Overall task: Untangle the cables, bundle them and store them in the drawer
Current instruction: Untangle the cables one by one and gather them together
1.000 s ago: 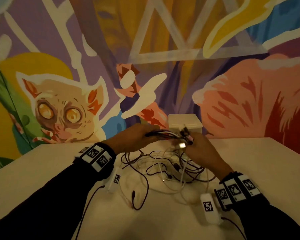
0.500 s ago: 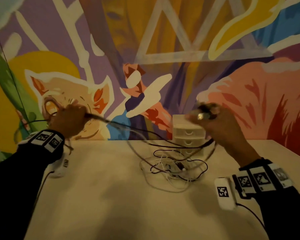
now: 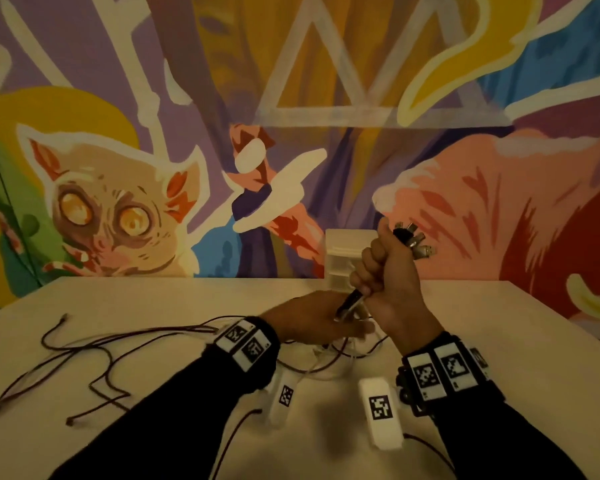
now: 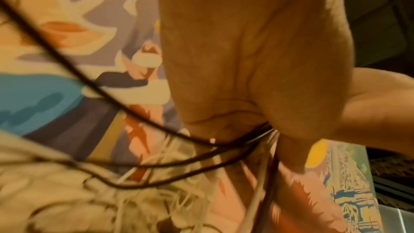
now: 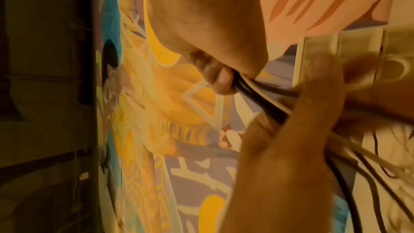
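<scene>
My right hand (image 3: 386, 271) is raised above the table in a fist, and it grips a bunch of dark and white cables (image 5: 257, 93). Their USB plugs (image 3: 413, 241) stick out of the top of the fist. Just below it, my left hand (image 3: 347, 322) holds the same bunch where it leaves the fist, with the strands (image 4: 253, 139) running through its grip. One dark cable (image 3: 90, 348) lies stretched out on the table to the left. A loose tangle of white cable (image 3: 321, 367) lies under both hands. The white drawer unit (image 3: 343, 252) stands behind my hands, against the wall.
The pale table (image 3: 160, 306) ends at a painted mural wall. Its right edge (image 3: 568, 327) slants toward me. A thin dark lead (image 3: 236, 431) runs from my left wrist across the near table.
My left hand, which had pulled a dark cable far out to the left, has come back under the right hand. That cable now lies on the table. The right hand has moved toward the centre.
</scene>
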The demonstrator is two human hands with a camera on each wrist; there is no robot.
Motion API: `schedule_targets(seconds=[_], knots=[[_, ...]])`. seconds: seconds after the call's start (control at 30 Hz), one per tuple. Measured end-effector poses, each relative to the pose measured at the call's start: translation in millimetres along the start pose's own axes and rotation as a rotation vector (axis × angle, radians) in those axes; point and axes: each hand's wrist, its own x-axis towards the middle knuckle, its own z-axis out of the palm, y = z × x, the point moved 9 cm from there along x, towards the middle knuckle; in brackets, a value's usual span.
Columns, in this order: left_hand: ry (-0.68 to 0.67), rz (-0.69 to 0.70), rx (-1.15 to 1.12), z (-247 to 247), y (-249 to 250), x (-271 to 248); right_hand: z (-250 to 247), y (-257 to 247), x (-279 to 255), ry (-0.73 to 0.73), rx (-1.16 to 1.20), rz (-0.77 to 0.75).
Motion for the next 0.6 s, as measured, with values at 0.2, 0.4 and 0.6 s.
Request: schedule_targets(seconds=[0.2, 0.4, 0.6], knots=[[-0.003, -0.203, -0.017, -10.6, -61.4, -31.7, -84.3, -49.5, 3.2, 0.128, 0.192, -0.047], [0.191, -0.394, 0.187, -99.5, -145.3, -100.1, -130.8, -9.8, 3.2, 0.146, 0.197, 0.114], [-0.127, -0.551, 0.155, -61.1, -161.9, -102.9, -93.2, 41.6, -3.0, 0.006, 0.036, 0.235]])
